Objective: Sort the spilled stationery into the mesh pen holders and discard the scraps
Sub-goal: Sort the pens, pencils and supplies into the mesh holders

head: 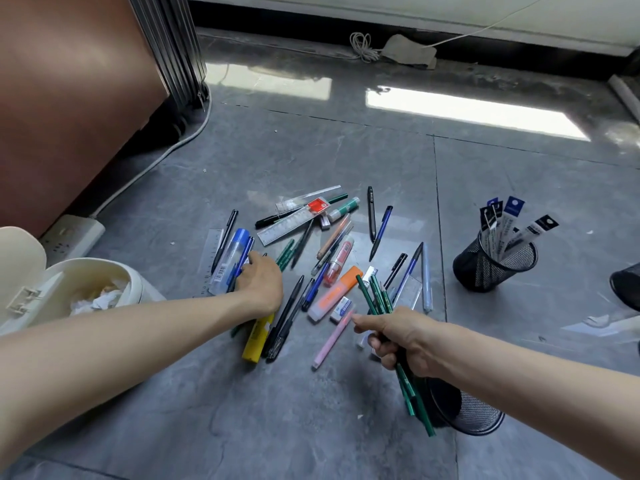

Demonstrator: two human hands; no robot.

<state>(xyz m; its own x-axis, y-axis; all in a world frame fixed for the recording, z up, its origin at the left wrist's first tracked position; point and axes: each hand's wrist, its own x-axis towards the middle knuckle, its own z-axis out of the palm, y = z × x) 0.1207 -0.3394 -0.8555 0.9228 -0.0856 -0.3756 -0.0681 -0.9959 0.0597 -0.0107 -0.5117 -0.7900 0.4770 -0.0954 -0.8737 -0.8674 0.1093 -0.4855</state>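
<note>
- The right hand [398, 341] has its fingers clamped round a bundle of green pencils [375, 296], tips fanned upward and tails hanging over the near mesh holder [467, 415]. It looks like matching items are being gathered in one fist so they can all go in together. The forefinger pokes out free toward the pile.
- The left hand [261, 284] is palm-down on the left side of the spill, right against the blue-capped tube [230, 258] and the blue pens beside it. Its fingers are tucked under the back of the hand, so I cannot tell whether they have pinched anything.
- Most of the stationery lies loose on the floor [277, 427] between the two hands: an orange highlighter [336, 294], a yellow highlighter [258, 337], a pink pen [332, 339], a clear ruler [291, 221], an eraser [342, 308] and dark pens lying crisscrossed.
- The far mesh holder [491, 271] stands upright well to the right, holding refill packs [512, 223]. A third holder [627, 285] peeks in at the right edge.
- The white bin [138, 282], lid up with crumpled paper inside, sits just beside the left forearm, handy for scraps.
- Obstacles: the pens overlap one another, the yellow highlighter runs under the left wrist, and the right forearm crosses above the near holder. My guess is the bundle needs turning upright first.
- A power strip [74, 233] lies by the furniture, apart from the pile.
</note>
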